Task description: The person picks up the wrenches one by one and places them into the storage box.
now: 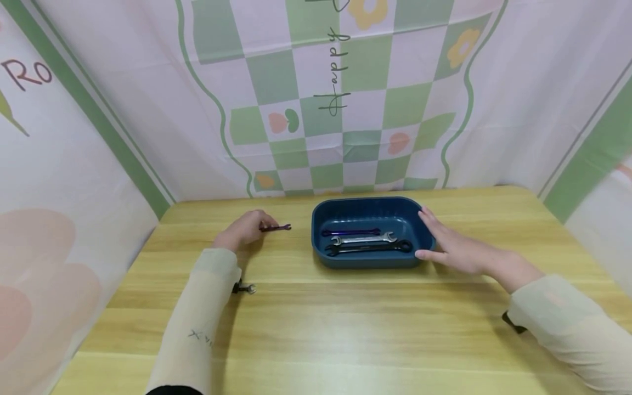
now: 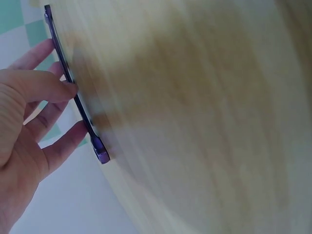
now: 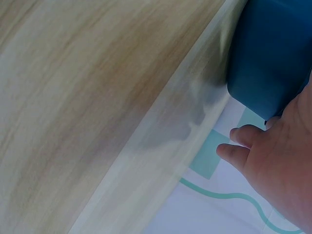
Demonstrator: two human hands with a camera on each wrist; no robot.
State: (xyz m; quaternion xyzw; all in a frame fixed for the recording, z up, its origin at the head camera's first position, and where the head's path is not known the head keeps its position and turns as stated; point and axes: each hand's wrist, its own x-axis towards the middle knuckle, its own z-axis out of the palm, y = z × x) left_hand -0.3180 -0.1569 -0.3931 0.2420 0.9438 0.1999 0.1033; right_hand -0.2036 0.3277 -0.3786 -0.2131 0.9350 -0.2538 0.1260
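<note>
My left hand pinches a slim purple wrench between thumb and fingers, just above the table to the left of a blue plastic bin. In the left wrist view the wrench's full length shows. My right hand rests against the bin's right end, fingers fairly straight at the rim and thumb by the front corner. Inside the bin lie a purple-blue wrench, a silver wrench and a black wrench, side by side.
A silver wrench end shows beside my left sleeve; whether it lies on the table cannot be told. The wood-grain table meets a green-and-white checked curtain at the back. Cloth also hangs at both sides.
</note>
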